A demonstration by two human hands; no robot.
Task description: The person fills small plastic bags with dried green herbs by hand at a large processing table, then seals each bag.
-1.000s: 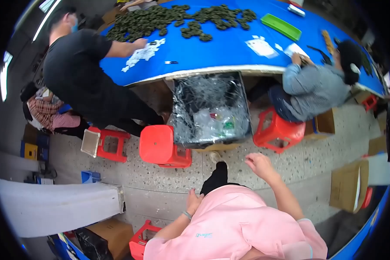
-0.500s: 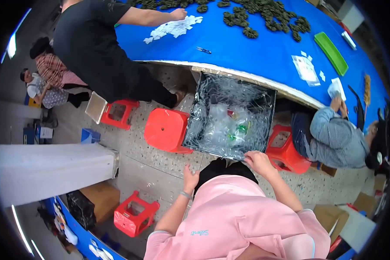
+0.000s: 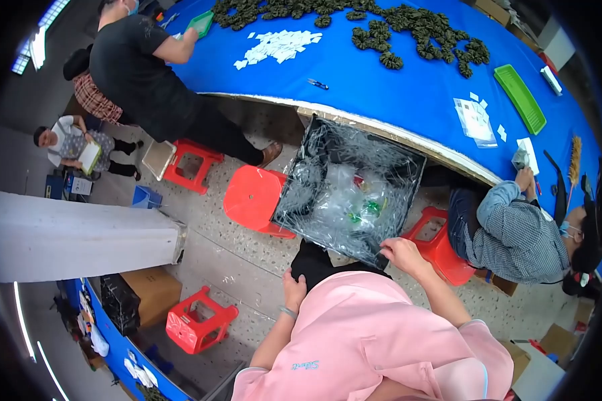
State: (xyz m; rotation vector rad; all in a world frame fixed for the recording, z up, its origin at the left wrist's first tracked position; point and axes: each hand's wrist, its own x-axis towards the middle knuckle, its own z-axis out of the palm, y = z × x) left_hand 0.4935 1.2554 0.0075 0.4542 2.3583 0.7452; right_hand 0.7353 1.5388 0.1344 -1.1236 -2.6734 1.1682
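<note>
A black box (image 3: 292, 215) lined with clear plastic stands below the table edge, turned slightly askew. Inside it lie crumpled clear plastic bags (image 3: 341, 194), with small green and red bits among them. My right hand (image 3: 403, 254) has its fingers closed on the box's near right corner. Low beside my black trousers, my left hand (image 3: 294, 289) holds nothing; its fingers are loosely apart and partly hidden against the leg.
Red stools (image 3: 251, 198) flank the box, and another stool (image 3: 201, 321) is behind left. A blue table (image 3: 408, 93) bears dark green bundles (image 3: 421, 30), white slips (image 3: 281, 47) and a green tray (image 3: 520, 100). Co-workers stand left and sit right. A white pillar (image 3: 80, 237) is at left.
The box has turned, its near left corner shifting left. My left hand has lowered against my leg. The standing co-worker's arm has moved left to a green tray.
</note>
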